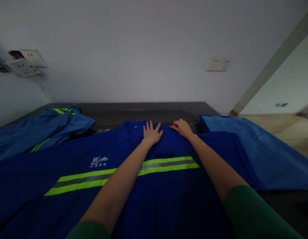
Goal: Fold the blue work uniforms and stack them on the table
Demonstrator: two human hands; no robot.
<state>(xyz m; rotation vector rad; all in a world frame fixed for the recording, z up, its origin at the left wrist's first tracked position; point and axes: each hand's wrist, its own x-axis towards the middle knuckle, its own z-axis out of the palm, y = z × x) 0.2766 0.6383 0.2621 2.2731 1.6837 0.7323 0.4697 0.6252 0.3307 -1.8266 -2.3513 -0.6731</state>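
A dark blue work jacket (169, 189) lies spread front side up, its collar (126, 131) toward the wall. Across its chest runs a yellow and grey reflective band (170, 164), and white lettering (99, 162) marks one breast. My left hand (152, 133) rests flat beside the collar with its fingers spread. At the top shoulder edge, my right hand (182, 127) has its fingers curled closed on the jacket's fabric. The jacket's left-hand sleeve (27, 176) stretches out toward the left side of the view.
Lighter blue clothing (61, 124) with yellow stripes lies rumpled at the left. A folded blue cloth (256, 149) lies at the right. The dark table (144, 111) meets a white wall (134, 49) with sockets (219, 64); wooden floor (275, 127) shows at the far right.
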